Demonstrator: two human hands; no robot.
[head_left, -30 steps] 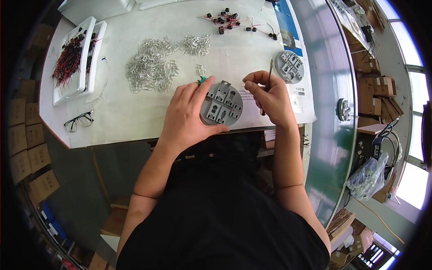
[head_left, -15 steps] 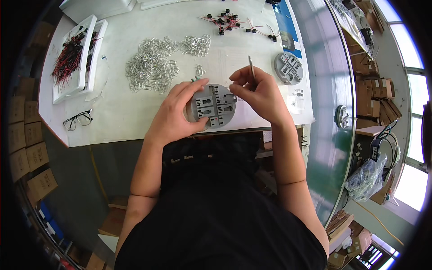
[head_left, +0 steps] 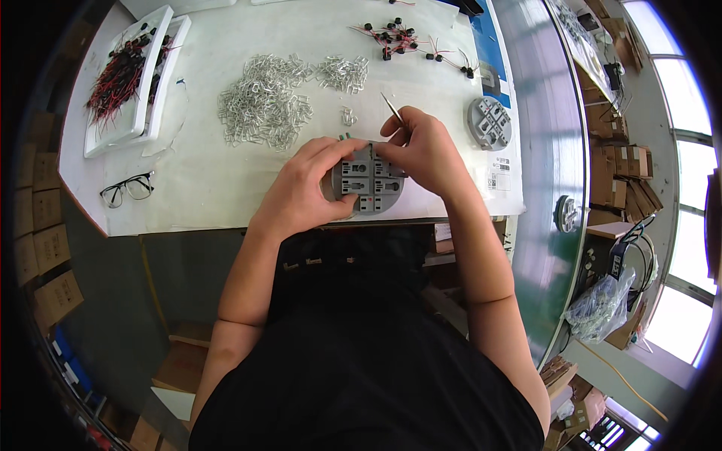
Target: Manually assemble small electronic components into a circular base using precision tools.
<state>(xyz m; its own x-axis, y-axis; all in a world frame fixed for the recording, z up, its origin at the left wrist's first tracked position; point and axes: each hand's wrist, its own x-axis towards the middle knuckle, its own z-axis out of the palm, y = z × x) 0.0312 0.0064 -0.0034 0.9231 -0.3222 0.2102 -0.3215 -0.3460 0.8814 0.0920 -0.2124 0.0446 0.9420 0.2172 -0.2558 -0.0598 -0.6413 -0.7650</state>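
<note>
A round grey fixture [head_left: 366,185] with raised rectangular blocks and slots lies near the table's front edge. My left hand [head_left: 302,186] grips its left side, thumb at the lower rim and fingers curled over the upper rim. My right hand [head_left: 425,154] is closed on a thin, pointed metal tool [head_left: 390,105], which sticks up and to the left from between the fingers. The right fingertips meet the fixture's upper right part; whether they also pinch a small piece is hidden. Just beyond the fixture lie a few loose metal clips [head_left: 348,116].
Beyond my hands lie a large heap of metal clips [head_left: 263,105] and a smaller heap [head_left: 343,74]. Black components with red wires [head_left: 395,37] lie farther back. White foam trays [head_left: 147,98] and eyeglasses [head_left: 128,189] are at left, a second round fixture [head_left: 490,122] at right.
My right hand has moved left and inward over the fixture's upper part. The metal tool now leans more to the left. My left hand keeps its hold; the whole view has shifted slightly.
</note>
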